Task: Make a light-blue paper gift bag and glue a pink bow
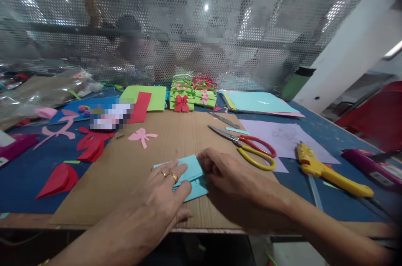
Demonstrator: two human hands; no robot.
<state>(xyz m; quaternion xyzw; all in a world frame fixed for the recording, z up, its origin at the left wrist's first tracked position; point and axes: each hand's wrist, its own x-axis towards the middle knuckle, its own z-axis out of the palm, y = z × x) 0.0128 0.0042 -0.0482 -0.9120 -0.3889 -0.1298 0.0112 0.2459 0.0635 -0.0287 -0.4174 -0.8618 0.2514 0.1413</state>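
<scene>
A folded piece of light blue paper [191, 167] lies on a brown cardboard sheet [185, 132], its layers slightly apart at the lower right. My left hand [166, 195], with two gold rings, holds the paper's left part, fingers across the top and thumb near the fold. At the right edge, my right hand [224, 172] is closed on the paper; its fingertips are partly hidden behind the knuckles. Scissors with red and yellow handles [257, 155] lie partly open beyond my right hand. A pink paper bow cutout [142, 136] rests on the cardboard to the left.
Small green paper bags with bows [182, 102] stand at the back. Right of me are a yellow glue gun [326, 170], lilac paper [282, 132] and stacked coloured sheets [260, 102]. On the left lie red paper pieces [59, 180] and a phone [111, 116]. A perforated metal screen [176, 15] rises behind.
</scene>
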